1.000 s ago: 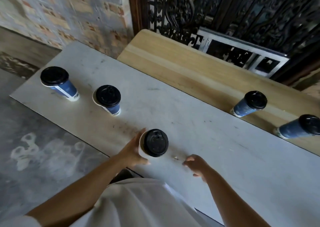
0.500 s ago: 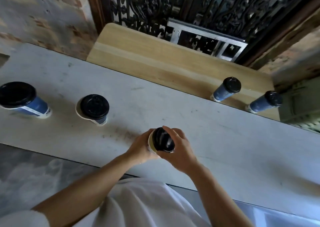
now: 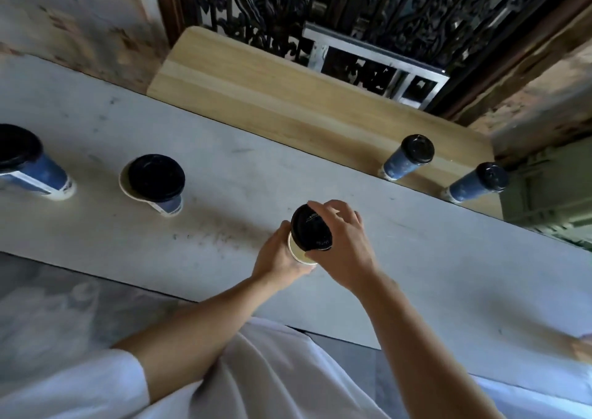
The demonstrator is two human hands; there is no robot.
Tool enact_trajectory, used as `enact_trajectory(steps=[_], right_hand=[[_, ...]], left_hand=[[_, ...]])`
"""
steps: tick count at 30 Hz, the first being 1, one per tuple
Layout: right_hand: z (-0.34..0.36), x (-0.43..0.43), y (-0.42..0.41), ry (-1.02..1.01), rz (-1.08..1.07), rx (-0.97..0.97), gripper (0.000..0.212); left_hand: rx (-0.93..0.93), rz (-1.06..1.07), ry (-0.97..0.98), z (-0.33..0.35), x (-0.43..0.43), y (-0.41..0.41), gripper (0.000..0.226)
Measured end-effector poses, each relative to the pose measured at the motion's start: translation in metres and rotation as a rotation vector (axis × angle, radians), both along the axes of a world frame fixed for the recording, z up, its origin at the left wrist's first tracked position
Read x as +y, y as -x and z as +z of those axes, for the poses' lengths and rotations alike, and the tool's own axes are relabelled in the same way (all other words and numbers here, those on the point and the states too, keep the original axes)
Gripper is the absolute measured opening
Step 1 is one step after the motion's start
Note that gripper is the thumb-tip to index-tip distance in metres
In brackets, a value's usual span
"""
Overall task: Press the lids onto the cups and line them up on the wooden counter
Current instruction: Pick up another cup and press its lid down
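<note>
A paper cup (image 3: 299,253) stands on the grey slab, and my left hand (image 3: 278,255) grips its side. Its black lid (image 3: 310,228) sits tilted on the rim, leaving a crescent of the cream inside showing. My right hand (image 3: 344,245) holds the lid by its edge with curled fingers. Two lidded blue cups (image 3: 404,159) (image 3: 475,184) stand on the wooden counter (image 3: 272,98) at the right. Two more blue cups stand on the slab at the left: one (image 3: 157,183) with its lid lying off-centre, one (image 3: 28,165) at the frame's edge.
The grey slab (image 3: 224,188) runs across the view in front of the wooden counter. Behind the counter are a black ornate iron grille (image 3: 400,5) and a metal-framed panel (image 3: 374,66). A rough brick wall is at the back left, and a green crate (image 3: 551,191) sits at the right.
My right hand came from the slab onto the lid and now holds it tilted over the cup. The view has shifted, so the left cups sit nearer the frame's edge.
</note>
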State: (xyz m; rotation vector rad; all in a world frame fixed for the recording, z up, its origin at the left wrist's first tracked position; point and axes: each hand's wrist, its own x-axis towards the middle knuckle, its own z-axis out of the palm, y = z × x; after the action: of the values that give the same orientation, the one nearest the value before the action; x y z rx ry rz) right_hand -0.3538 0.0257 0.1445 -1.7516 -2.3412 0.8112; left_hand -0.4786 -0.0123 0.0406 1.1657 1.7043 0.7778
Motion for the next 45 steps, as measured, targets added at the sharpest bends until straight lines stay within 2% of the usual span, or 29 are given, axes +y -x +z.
enact_trajectory(steps=[2,6,10,12,14,15,17,19,21,25,27,29,30,31,34,39,41,43,45], right_hand=[[-0.009,0.002,-0.004,0.04,0.085,-0.061,0.073],[-0.02,-0.001,-0.012,0.099,0.192,-0.086,0.076],[-0.02,0.005,-0.015,0.082,0.251,-0.115,0.078],[-0.019,0.012,-0.015,0.086,0.267,-0.135,0.081],[-0.02,0.012,-0.016,0.092,0.258,-0.129,0.083],[-0.022,0.01,-0.016,0.091,0.254,-0.117,0.084],[-0.026,0.007,-0.018,0.086,0.254,-0.091,0.083],[-0.03,0.006,-0.02,0.08,0.257,-0.062,0.083],[-0.032,0.008,-0.019,0.085,0.246,-0.018,0.082],[-0.037,0.011,-0.02,0.17,0.147,0.137,0.087],[-0.041,0.011,-0.025,0.352,-0.093,0.445,0.082],[-0.047,0.007,-0.027,0.511,-0.431,0.784,0.045],[-0.051,0.004,-0.027,0.555,-0.563,0.878,0.025],[-0.054,0.0,-0.025,0.587,-0.638,0.913,0.014],[-0.059,-0.01,-0.021,0.668,-0.682,0.926,0.02],[-0.061,-0.006,-0.023,0.618,-0.672,0.904,0.022],[-0.06,-0.004,-0.024,0.664,-0.681,0.93,0.024],[-0.062,-0.005,-0.026,0.772,-0.707,1.026,0.026],[-0.065,-0.009,-0.028,0.818,-0.722,1.128,0.029]], left_hand=[[0.022,0.037,0.016,0.002,-0.003,-0.008,0.066],[0.03,0.107,0.027,0.001,-0.011,-0.019,0.061],[-0.072,0.187,0.03,0.0,-0.016,-0.023,0.066],[-0.07,0.153,0.046,0.005,-0.013,-0.021,0.068],[-0.091,0.076,0.106,0.012,-0.01,-0.014,0.056],[-0.151,0.054,0.134,0.013,-0.009,-0.008,0.043],[-0.451,0.137,0.217,0.01,-0.009,0.01,0.023],[-0.799,0.289,0.311,0.012,-0.01,0.023,0.026],[-0.912,0.313,0.324,0.018,-0.009,0.025,0.034],[-0.714,0.283,0.22,0.029,-0.004,0.007,0.041],[-0.713,0.319,0.17,0.027,-0.002,0.002,0.036],[-0.634,0.327,0.121,0.026,-0.003,-0.001,0.022],[-0.59,0.319,0.099,0.026,-0.004,-0.003,0.02],[-0.558,0.314,0.076,0.027,-0.006,-0.005,0.021],[-0.513,0.329,0.042,0.025,-0.007,-0.01,0.023],[-0.531,0.325,0.074,0.027,-0.005,-0.014,0.026],[-0.589,0.399,0.136,0.03,-0.001,-0.017,0.025],[-0.709,0.507,0.277,0.031,0.002,-0.017,0.027],[-0.728,0.521,0.318,0.029,0.004,-0.016,0.033]])
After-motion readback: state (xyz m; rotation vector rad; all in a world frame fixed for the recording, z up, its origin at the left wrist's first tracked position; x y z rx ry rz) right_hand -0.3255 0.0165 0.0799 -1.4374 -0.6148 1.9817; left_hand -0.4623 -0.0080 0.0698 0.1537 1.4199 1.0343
